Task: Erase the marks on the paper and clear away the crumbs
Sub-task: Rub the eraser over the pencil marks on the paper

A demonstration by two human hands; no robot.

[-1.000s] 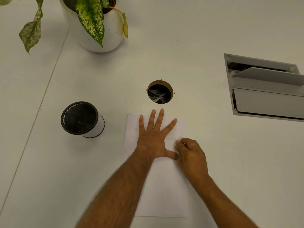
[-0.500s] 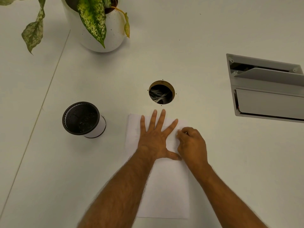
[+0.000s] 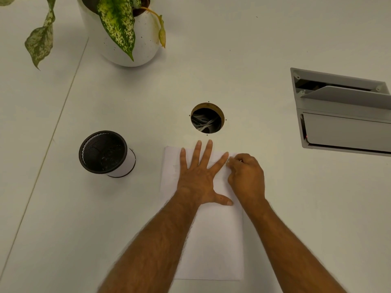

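Wide white surface (image 3: 264, 49), and dead centre lies the paper (image 3: 213, 246), its far edge just short of the round cable hole (image 3: 207, 117). Left of the paper stands the mesh cup (image 3: 105, 154); far beyond it, the potted plant (image 3: 122, 30); off to the paper's right, a grey hatch (image 3: 342, 115). On the paper's far half the left hand (image 3: 200, 178) lies flat, fingers spread, pinning the sheet. Beside it at the paper's far right corner, the right hand (image 3: 246, 176) is curled, fingertips bunched. An eraser is probably in there, but I cannot tell. Looks like the erasing step. Faint marks show left of the spread hand; next calls for short rubs with the sheet held taut, then sweeping crumbs off.
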